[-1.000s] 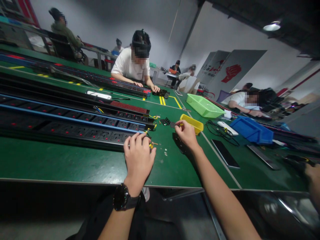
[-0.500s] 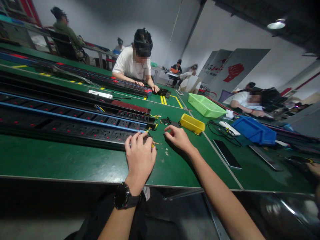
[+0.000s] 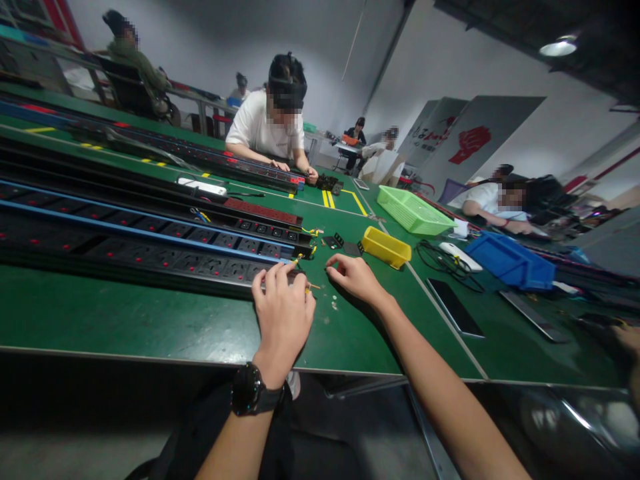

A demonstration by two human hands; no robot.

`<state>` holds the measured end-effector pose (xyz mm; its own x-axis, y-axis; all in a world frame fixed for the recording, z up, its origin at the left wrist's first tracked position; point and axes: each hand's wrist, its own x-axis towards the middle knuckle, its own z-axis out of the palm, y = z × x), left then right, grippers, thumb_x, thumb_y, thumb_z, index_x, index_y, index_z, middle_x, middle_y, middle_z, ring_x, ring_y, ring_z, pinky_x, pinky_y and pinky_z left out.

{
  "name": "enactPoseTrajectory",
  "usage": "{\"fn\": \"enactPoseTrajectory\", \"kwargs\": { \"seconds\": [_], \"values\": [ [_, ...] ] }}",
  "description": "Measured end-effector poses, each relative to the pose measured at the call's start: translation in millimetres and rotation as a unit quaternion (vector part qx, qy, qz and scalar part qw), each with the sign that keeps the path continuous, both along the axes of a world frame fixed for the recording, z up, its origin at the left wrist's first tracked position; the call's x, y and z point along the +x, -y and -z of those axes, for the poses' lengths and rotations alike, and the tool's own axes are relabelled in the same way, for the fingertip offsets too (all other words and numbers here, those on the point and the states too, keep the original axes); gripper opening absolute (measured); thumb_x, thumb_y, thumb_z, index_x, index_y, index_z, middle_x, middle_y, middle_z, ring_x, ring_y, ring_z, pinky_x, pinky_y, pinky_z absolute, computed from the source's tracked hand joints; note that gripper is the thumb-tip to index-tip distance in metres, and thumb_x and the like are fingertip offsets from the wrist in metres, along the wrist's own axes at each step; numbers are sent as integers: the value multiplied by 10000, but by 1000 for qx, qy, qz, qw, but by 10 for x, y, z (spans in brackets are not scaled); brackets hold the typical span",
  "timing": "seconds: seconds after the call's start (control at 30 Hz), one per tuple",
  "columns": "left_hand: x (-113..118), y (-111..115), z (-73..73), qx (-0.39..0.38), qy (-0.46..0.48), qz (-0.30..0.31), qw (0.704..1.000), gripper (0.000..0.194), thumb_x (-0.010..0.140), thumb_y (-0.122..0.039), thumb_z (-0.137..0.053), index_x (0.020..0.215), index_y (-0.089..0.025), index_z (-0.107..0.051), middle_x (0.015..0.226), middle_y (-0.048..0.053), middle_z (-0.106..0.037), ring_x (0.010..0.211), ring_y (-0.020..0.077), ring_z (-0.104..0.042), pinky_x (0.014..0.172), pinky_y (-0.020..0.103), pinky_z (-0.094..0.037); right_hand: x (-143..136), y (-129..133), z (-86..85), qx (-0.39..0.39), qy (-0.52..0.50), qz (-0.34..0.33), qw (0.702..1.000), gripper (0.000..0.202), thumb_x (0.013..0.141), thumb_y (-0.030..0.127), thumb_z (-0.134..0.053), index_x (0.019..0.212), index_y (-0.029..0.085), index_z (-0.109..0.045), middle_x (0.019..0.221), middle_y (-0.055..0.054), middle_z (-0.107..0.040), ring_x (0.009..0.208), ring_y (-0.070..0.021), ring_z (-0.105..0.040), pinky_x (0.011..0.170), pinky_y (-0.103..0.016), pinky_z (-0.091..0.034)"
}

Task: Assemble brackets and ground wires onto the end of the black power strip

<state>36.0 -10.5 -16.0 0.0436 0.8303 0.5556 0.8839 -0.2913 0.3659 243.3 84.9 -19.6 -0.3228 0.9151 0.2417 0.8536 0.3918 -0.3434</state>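
Note:
My left hand [image 3: 284, 303] grips the near end of a long black power strip [image 3: 210, 267] with sockets and small red dots. Its fingers curl over the top, and a yellow wire end [image 3: 313, 287] sticks out past them. To the right, my right hand [image 3: 353, 277] hovers at or rests on the table, apart from the strip. Its thumb and forefinger are pinched together, and anything between them is too small to see. Behind it lie small black brackets [image 3: 350, 248]. Parallel to the held strip runs a blue-edged power strip [image 3: 250, 243] with yellow-green wires at its end.
A yellow bin [image 3: 386, 247], a green basket [image 3: 415, 210] and a blue bin [image 3: 513, 260] stand to the right. Two dark phone-like slabs, one a black slab [image 3: 454, 307], lie near the front edge. Across the green table [image 3: 150, 320] a co-worker [image 3: 267, 127] handles another strip.
My right hand has shifted very slightly left, its fingertips closer to the strip's end. The left hand keeps its grip. The whole view has moved a little.

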Motion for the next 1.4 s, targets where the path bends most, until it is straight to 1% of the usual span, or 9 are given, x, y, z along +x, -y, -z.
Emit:
{"fn": "enactPoseTrajectory", "kwargs": {
  "seconds": [0.27, 0.47, 0.8, 1.1, 1.4],
  "values": [
    [8, 6, 0, -1, 8, 4, 1000, 101, 914, -213, -619, 968, -214, -704, 1337, 143, -646, 1313, 338, -523, 1142, 577, -306, 1, -6, 3, 1, 0, -2, 1000, 184, 929, 310, -581, 997, 213, -722, 698, 3, -697, 608, -148, -588, 628, -244, -364],
    [13, 0, 8, 4, 17, 7, 1000, 104, 909, -208, -613, 982, -190, -685, 1339, 163, -646, 1311, 346, -526, 1142, 577, -304, -2, 0, -2, -2, 2, -5, 1000, 184, 928, 301, -582, 994, 212, -729, 707, 1, -706, 615, -150, -595, 633, -246, -371],
    [-8, -2, 8, 5, 10, 9, 1000, 113, 895, -248, -668, 997, -199, -681, 1328, 149, -655, 1290, 344, -534, 1122, 566, -324, 5, -5, 5, 1, 7, -6, 1000, 190, 935, 312, -581, 996, 214, -732, 711, 0, -704, 624, -153, -599, 638, -248, -372],
    [-8, -5, 19, 7, 12, 8, 1000, 91, 921, -252, -633, 978, -200, -682, 1326, 140, -661, 1296, 332, -538, 1121, 558, -328, 1, 3, -1, -2, -2, -10, 1000, 186, 934, 304, -577, 990, 210, -728, 698, 0, -697, 616, -153, -593, 628, -247, -364],
    [-3, -1, 6, 8, 13, 5, 1000, 102, 903, -224, -617, 976, -195, -682, 1324, 136, -665, 1295, 327, -540, 1134, 552, -321, 3, 7, -7, -2, -8, -14, 1000, 188, 935, 299, -578, 988, 201, -730, 691, 4, -689, 607, -145, -578, 625, -243, -360]
  ]
}}
